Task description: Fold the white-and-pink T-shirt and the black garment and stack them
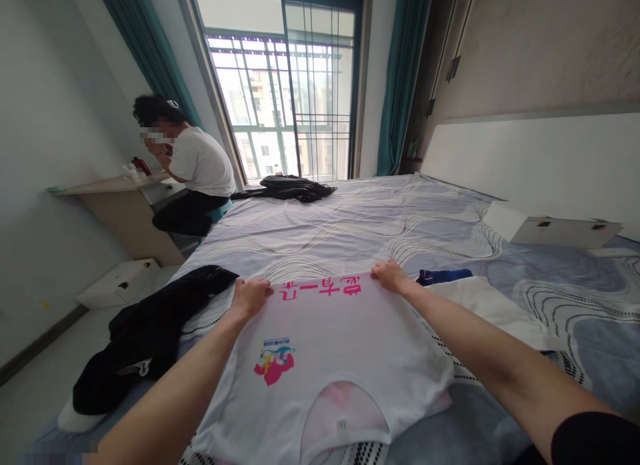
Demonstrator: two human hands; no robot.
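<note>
A white T-shirt (335,348) with pink lettering and a small pink and blue logo lies flat on the bed (350,232), its collar toward me. Its far part is folded back, showing the pink lettering upside down. My left hand (250,296) grips the far left corner of that fold. My right hand (391,276) grips the far right corner. Both arms stretch out over the shirt's sides.
A black garment (145,335) hangs over the bed's left edge. White and blue clothes (465,288) lie to the right, a white box (550,228) beyond them, dark clothes (293,187) at the far end. A person (193,168) sits at a desk (115,185) on the left, a window behind.
</note>
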